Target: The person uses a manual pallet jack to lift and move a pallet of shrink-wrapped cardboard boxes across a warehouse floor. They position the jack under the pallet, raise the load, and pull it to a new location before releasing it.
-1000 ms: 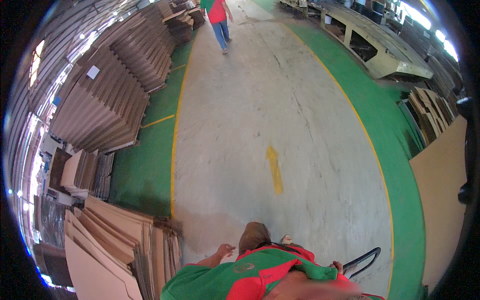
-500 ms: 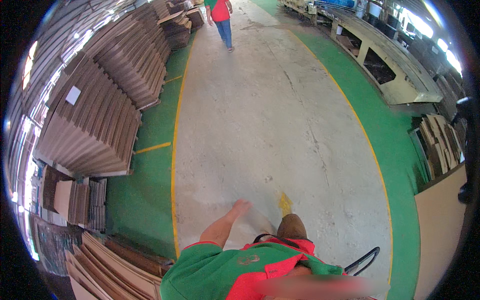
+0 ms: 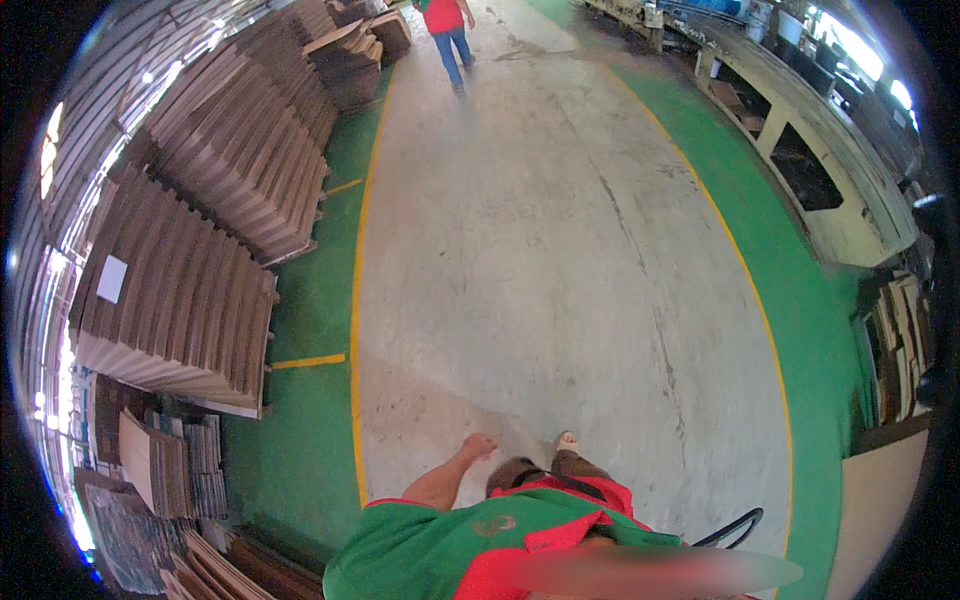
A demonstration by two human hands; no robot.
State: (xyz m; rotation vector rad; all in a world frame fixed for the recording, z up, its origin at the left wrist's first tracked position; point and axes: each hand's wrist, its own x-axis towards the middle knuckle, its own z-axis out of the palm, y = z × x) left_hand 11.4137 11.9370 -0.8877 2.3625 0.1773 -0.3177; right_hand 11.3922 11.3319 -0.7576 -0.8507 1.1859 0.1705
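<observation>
A factory hall — stacked cardboard sheets [image 3: 180, 290], yellow lane lines [image 3: 356, 400], green-painted floor strips [image 3: 310, 410].

1. Grey walkway [image 3: 520, 260] opens wide before the left hand [image 3: 480, 446], giving it room to pass forward.
2. Stacked brown cardboard [image 3: 180, 300] blocks the left side.
3. A long cream structure [image 3: 860, 215] and tan board [image 3: 880, 505] bound the right.
4. A person [image 3: 447, 35] occupies the walkway's far end.

Left hand [image 3: 480, 446] hangs over grey floor [image 3: 510, 250] — cardboard stacks [image 3: 185, 300] alongside.
</observation>
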